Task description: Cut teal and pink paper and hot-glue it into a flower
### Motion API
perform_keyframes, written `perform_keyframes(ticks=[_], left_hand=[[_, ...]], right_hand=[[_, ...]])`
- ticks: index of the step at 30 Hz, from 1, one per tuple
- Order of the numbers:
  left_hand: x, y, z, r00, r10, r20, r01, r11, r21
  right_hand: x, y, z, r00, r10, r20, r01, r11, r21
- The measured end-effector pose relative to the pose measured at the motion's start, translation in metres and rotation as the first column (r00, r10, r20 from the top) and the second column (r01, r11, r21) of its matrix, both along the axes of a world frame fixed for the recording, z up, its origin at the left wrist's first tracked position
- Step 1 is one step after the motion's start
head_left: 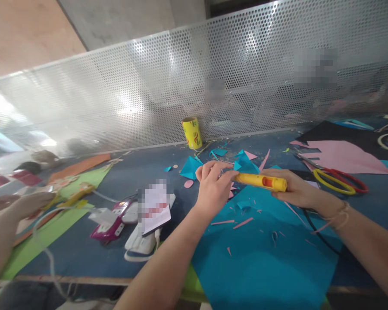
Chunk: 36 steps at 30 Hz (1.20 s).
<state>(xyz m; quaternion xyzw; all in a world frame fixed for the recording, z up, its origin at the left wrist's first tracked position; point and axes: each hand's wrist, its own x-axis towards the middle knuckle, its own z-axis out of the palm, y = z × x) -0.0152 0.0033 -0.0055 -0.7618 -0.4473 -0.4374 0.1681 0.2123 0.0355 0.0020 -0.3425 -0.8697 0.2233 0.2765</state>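
Centrally, in the head camera's view, two bare hands meet over the far edge of a large blue sheet. The right hand, at the sheet's far right, is closed around a yellow glue gun near its back end. The left hand, at the sheet's far left, has its fingers bunched beside a folded blue paper piece; whether they pinch it cannot be told.

A slip of the right wrist could bring the tip, if hot, against the left fingers, because they sit so close. Loose pink strips on the sheet could stick to any drip, and the dark cord over the sheet's right side could snag and tug the glue gun.

The glue gun is above the sheet's far edge, its long axis nearly level and running side to side, its front pointing left toward the left fingertips.

Scissors lie beyond the sheet to the right; a yellow tube stands beyond it to the left.
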Motion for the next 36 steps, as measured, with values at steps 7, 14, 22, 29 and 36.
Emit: perform_keyframes(ticks=[7,14,22,29,36], left_hand=[[0.0,-0.001,-0.001,1.0,-0.017,-0.011,0.018,1.0,0.02],[0.002,-0.003,0.002,0.995,0.032,0.099,-0.03,0.999,-0.022],[-0.008,0.012,-0.01,0.988,0.114,-0.105,-0.131,0.976,-0.172],[-0.011,0.015,-0.019,0.923,0.173,-0.343,-0.276,0.92,-0.278],[-0.005,0.017,-0.016,0.975,0.086,-0.206,-0.159,0.914,-0.374]], right_hand=[[-0.001,0.001,0.001,0.998,0.034,-0.059,-0.04,0.994,-0.1],[-0.005,0.003,0.0,0.987,-0.06,-0.146,0.017,0.961,-0.278],[-0.004,0.008,0.001,0.917,-0.215,-0.335,0.048,0.895,-0.443],[-0.002,0.015,0.0,0.765,-0.196,-0.614,-0.21,0.825,-0.525],[-0.007,0.015,-0.005,0.647,-0.286,-0.706,-0.262,0.787,-0.559]])
